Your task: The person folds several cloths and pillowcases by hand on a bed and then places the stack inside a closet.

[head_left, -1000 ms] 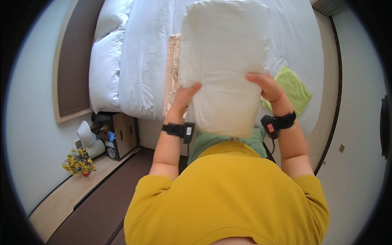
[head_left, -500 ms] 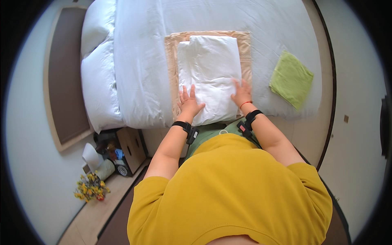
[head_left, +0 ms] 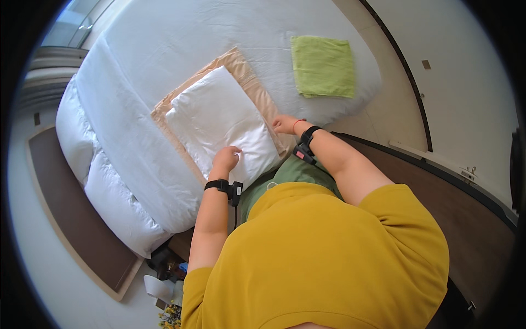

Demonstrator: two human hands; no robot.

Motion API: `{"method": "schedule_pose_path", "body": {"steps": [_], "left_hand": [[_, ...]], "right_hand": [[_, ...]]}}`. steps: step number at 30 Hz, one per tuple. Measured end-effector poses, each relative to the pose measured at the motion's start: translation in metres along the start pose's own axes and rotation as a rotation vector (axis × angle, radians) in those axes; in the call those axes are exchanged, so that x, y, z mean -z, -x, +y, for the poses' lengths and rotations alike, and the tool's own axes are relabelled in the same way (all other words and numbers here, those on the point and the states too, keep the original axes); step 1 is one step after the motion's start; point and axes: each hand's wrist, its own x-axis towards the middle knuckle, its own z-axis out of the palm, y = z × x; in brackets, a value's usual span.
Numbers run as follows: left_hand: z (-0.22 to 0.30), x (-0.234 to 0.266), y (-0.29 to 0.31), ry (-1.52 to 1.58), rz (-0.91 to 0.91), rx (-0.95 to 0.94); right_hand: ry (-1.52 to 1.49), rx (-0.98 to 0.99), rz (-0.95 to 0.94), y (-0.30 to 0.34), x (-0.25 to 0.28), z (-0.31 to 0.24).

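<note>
A folded white cloth [head_left: 219,112] lies on top of a larger folded peach cloth [head_left: 253,82], both on the bed. Over the near left part of the white cloth is my left hand [head_left: 224,159], its fingers curled in and thumb drawn to them; whether fabric is pinched there is hidden. My right hand [head_left: 286,124] sits at the right edge of the white cloth, above the peach one. Its fingers are bent together, and I cannot make out what is between them. Farther right, a folded green cloth [head_left: 324,67] rests apart on the bed.
The bed [head_left: 164,38] has a pale cover and white pillows [head_left: 118,189] at the left, before a brown headboard [head_left: 76,214]. Beside it at lower left are yellow flowers [head_left: 171,317] and a white curved object [head_left: 159,286]. A dark brown surface [head_left: 438,203] stretches along the right.
The view has turned, so the bed and cloths appear swung round. Both hands were spread on the cloths; now their fingers are drawn in. My left hand has come nearer the white cloth's middle.
</note>
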Motion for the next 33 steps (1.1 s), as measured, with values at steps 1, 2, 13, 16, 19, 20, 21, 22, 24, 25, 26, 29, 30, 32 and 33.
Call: {"method": "schedule_pose_path", "body": {"steps": [1, 2, 13, 16, 19, 20, 21, 22, 24, 25, 26, 29, 30, 32, 33], "left_hand": [[0.012, 0.004, -0.002, 0.075, 0.012, -0.044], [0.023, 0.004, -0.004, 0.155, 0.027, -0.081], [0.074, -0.036, -0.05, 0.358, 0.31, 0.316], [0.135, -0.034, -0.081, 0.589, 0.367, 0.176], [0.219, -0.025, -0.114, 0.616, 0.186, 0.066], [0.236, -0.023, -0.113, 0.62, 0.191, 0.093], [0.251, -0.022, -0.111, 0.671, 0.156, 0.078], [0.265, -0.02, -0.108, 0.724, 0.122, 0.059], [0.276, -0.023, -0.111, 0.728, 0.128, 0.041], [0.28, -0.027, -0.113, 0.735, 0.095, 0.042], [0.274, -0.032, -0.11, 0.741, 0.074, 0.077], [0.275, -0.031, -0.096, 0.957, 0.1, 0.277], [0.276, -0.034, -0.096, 0.963, 0.096, 0.264], [0.267, -0.042, -0.083, 1.137, 0.112, 0.383], [0.261, -0.045, -0.076, 1.144, 0.131, 0.394]], "right_hand": [[0.017, -0.057, 0.041, 0.001, 0.015, 0.031], [0.045, -0.104, 0.094, 0.003, 0.033, 0.062], [-0.082, -0.595, 0.708, 0.03, 0.241, 0.216], [-0.088, -0.537, 0.767, 0.019, 0.27, 0.255], [-0.15, -0.485, 0.864, 0.016, 0.299, 0.321], [-0.149, -0.477, 0.838, 0.009, 0.299, 0.323], [-0.426, -0.424, 0.759, 0.005, 0.299, 0.325], [-0.699, -0.373, 0.673, 0.003, 0.298, 0.326], [-0.74, -0.356, 0.659, 0.002, 0.306, 0.334], [-0.787, -0.349, 0.653, 0.004, 0.312, 0.34], [-0.785, -0.338, 0.622, 0.0, 0.311, 0.325], [-0.814, -0.322, 0.488, 0.004, 0.324, 0.276], [-0.812, -0.306, 0.507, 0.008, 0.325, 0.283], [-0.804, -0.28, 0.508, 0.011, 0.329, 0.28], [-0.934, -0.363, 0.424, 0.013, 0.327, 0.265]]}}
